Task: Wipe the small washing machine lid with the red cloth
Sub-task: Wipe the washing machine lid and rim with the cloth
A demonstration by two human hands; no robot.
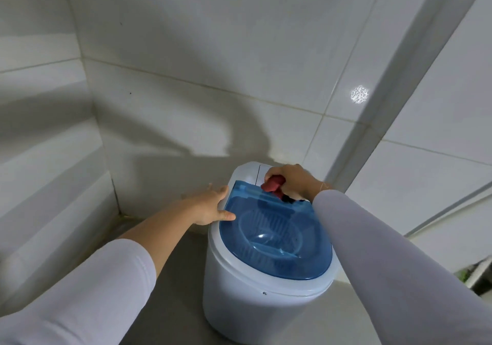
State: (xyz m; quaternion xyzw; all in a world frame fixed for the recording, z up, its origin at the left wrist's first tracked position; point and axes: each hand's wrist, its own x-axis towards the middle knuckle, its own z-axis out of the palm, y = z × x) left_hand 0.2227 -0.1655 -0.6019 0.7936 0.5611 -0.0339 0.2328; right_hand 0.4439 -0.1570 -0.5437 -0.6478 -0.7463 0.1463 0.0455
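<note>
Red cloth (273, 184) bunched in the right hand (294, 178), pressed at the blue lid's (277, 238) far edge; left hand (210, 206) open, fingers spread, bracing the lid's left rim.

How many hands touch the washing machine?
2: the left hand rests open on the blue lid's left edge; the right hand presses the red cloth at its back edge.

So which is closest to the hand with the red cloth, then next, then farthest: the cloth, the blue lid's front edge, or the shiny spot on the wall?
From the right hand:
1. Red cloth, in its grip.
2. Lid's front edge, nearer the camera.
3. Shiny spot, up the wall.
</note>
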